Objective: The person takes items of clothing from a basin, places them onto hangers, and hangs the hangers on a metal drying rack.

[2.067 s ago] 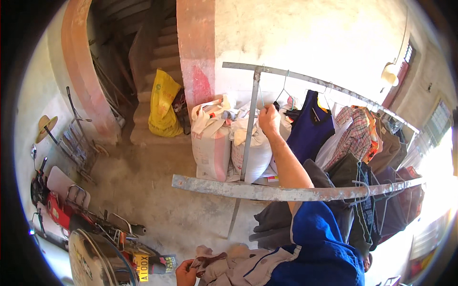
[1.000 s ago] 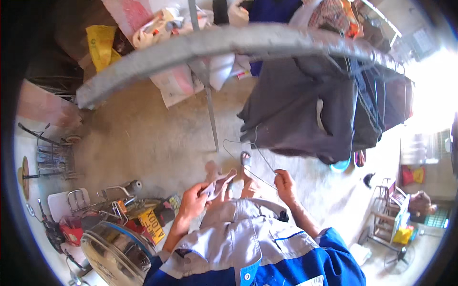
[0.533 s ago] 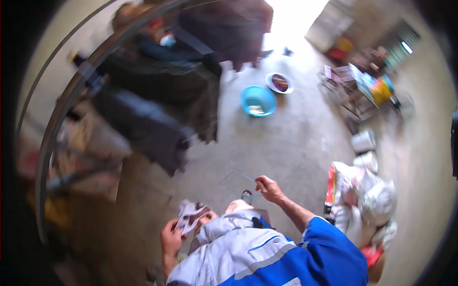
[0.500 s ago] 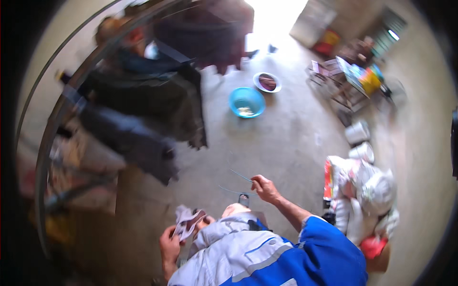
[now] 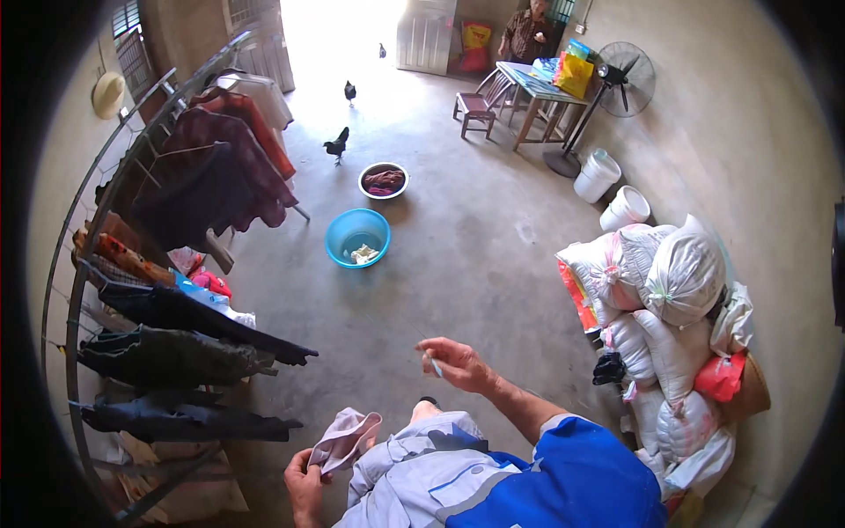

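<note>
My left hand (image 5: 304, 480) is closed on a small pale pink garment (image 5: 345, 442), which droops over the fingers beside my light grey clothing. Its exact kind cannot be made out. Out in front of me, my right hand (image 5: 459, 364) is pinched round a thin pale blue-green wire hanger (image 5: 436, 367). Only a short piece of it shows clearly by the fingers; the rest fades against the floor. A drying rack (image 5: 75, 326) with dark trousers (image 5: 167, 356) and other clothes on it stands at my left.
A blue basin (image 5: 357, 214) with a pale cloth and a bowl of dark red cloth (image 5: 383, 195) sit on the floor. Black chickens (image 5: 336, 145) stand near the doorway. Stuffed white sacks (image 5: 682, 273), white buckets (image 5: 598, 176), a fan (image 5: 625, 81), a table (image 5: 532, 81) and another person (image 5: 526, 35) are at right.
The view has swung, so the basins appear farther left and more of the rack shows. My right hand has shifted slightly left in view; both hands keep their hold.
</note>
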The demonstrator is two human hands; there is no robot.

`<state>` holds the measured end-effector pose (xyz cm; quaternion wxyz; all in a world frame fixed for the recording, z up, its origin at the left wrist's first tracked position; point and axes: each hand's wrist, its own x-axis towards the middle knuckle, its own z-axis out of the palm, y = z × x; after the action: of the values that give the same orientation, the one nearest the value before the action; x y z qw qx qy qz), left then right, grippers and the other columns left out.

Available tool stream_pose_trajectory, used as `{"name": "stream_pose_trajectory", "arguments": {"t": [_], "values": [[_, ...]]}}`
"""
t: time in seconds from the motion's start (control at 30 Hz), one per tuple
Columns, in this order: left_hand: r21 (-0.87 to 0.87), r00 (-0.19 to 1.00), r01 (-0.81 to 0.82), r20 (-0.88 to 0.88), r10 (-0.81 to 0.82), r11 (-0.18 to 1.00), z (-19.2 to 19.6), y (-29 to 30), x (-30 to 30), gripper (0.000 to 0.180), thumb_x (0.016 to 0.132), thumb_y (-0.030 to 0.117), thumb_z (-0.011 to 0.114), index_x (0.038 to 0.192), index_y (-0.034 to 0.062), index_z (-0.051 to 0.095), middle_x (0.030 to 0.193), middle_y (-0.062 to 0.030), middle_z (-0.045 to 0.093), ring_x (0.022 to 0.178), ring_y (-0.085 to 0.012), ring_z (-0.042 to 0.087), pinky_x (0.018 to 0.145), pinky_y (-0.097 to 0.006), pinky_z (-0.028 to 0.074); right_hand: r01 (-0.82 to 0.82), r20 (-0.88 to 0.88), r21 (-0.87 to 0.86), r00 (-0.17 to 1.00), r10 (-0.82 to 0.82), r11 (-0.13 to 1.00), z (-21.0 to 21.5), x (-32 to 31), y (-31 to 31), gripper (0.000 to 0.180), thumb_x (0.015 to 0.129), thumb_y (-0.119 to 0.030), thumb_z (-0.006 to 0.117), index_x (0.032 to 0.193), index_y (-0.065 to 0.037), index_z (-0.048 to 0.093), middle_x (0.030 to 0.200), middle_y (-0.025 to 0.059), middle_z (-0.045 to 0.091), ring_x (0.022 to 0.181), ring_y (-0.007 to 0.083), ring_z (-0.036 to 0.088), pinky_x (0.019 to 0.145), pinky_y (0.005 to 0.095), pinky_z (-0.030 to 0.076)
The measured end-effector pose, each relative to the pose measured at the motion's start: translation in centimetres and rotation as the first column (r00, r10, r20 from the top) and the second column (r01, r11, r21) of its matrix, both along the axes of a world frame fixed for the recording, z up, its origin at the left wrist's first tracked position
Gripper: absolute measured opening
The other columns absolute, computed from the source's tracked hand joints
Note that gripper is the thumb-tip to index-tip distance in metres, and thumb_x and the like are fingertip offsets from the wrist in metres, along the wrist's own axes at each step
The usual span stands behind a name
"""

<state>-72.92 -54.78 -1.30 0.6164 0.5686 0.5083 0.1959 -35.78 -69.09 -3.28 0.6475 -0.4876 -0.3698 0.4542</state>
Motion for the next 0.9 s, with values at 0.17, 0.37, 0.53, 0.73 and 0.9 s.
{"name": "stream_pose_trajectory", "arguments": {"t": [0.17,0.37,0.53,0.73,0.9], "values": [[0.022,0.999,0.039,-0.025,-0.039,0.999,0.7,-0.1,5.1,0.019,0.090,-0.001,0.054,0.105,-0.0067,0.065,0.086,-0.0103,0.068,0.065,-0.0134,0.063,0.054,-0.027,0.050,0.614,0.419,0.133,0.677,-0.605,0.778,0.5,3.9,1.6,0.024,0.101,-0.009,0.056,0.124,-0.004,0.063,0.074,-0.0081,0.044,0.064,0.0025,0.040,0.055,0.0203,0.036],[0.024,0.989,0.147,-0.036,-0.146,0.989,0.3,1.2,10.4,0.027,0.088,0.001,0.053,0.111,-0.0041,0.065,0.091,-0.0091,0.070,0.073,-0.0121,0.065,0.062,-0.027,0.054,0.602,0.286,0.126,0.739,-0.610,0.789,1.8,10.0,-2.3,0.014,0.102,-0.010,0.052,0.104,-0.003,0.064,0.079,-0.0023,0.053,0.072,0.0064,0.048,0.064,0.0217,0.041],[0.011,0.979,0.198,-0.051,-0.198,0.980,0.6,3.5,13.8,0.029,0.087,0.000,0.052,0.113,-0.0026,0.066,0.091,-0.0064,0.069,0.071,-0.0099,0.063,0.061,-0.026,0.053,0.611,0.306,-0.113,0.772,-0.557,0.784,-1.6,13.0,-1.4,0.017,0.104,-0.015,0.050,0.097,-0.004,0.060,0.079,-0.0013,0.054,0.074,0.0070,0.049,0.069,0.0216,0.041],[-0.058,0.981,0.191,0.045,-0.188,0.980,0.8,10.1,17.4,0.031,0.087,-0.003,0.049,0.112,-0.0007,0.067,0.088,-0.0035,0.067,0.068,-0.0075,0.061,0.058,-0.023,0.050,0.444,0.388,-0.047,0.833,-0.394,0.895,-0.7,15.2,4.2,0.015,0.102,-0.014,0.055,0.096,-0.002,0.061,0.092,0.0023,0.057,0.085,0.0122,0.052,0.077,0.0261,0.044],[-0.052,0.964,0.263,0.041,-0.261,0.963,0.4,17.0,20.3,0.032,0.088,-0.003,0.047,0.114,-0.0005,0.066,0.092,-0.0028,0.067,0.072,-0.0073,0.061,0.061,-0.023,0.052,0.309,0.862,-0.019,0.487,-0.141,0.951,0.0,20.3,9.9,0.013,0.099,-0.013,0.060,0.095,-0.001,0.062,0.094,0.0039,0.058,0.085,0.0146,0.054,0.076,0.0282,0.045]]}}
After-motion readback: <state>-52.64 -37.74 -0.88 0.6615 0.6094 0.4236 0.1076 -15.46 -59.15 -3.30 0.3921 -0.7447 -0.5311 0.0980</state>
